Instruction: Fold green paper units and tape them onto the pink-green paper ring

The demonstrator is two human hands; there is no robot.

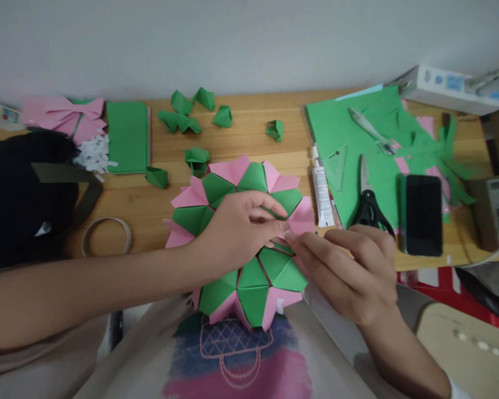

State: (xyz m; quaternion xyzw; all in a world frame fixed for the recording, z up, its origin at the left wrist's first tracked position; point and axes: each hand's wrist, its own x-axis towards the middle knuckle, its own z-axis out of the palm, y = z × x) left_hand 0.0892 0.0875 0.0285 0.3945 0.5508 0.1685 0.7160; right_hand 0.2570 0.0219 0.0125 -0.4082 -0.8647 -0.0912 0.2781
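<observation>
A round folded-paper ornament (253, 271), made of green and pink pieces, lies at the table's front edge against my shirt. Across its top rests my left hand (245, 221), thumb and fingers closing on the paper near its right side. My right hand (349, 266) comes in from the right, thumb and forefinger pinched together at a pink petal (303, 215). A small pale bit seems to show between the fingertips of both hands, too hidden to name. A white scrap sticks to a lower pink petal. The ornament's middle is covered by my left hand.
Several small green folded pieces (182, 122) lie behind. A glue tube (323, 194), scissors (368, 205), a craft knife (370, 130) and a phone (423, 215) are on the right. Leftward are a tape ring (107, 221), green paper stack (127, 137), white scraps (93, 152) and black bag (25, 194).
</observation>
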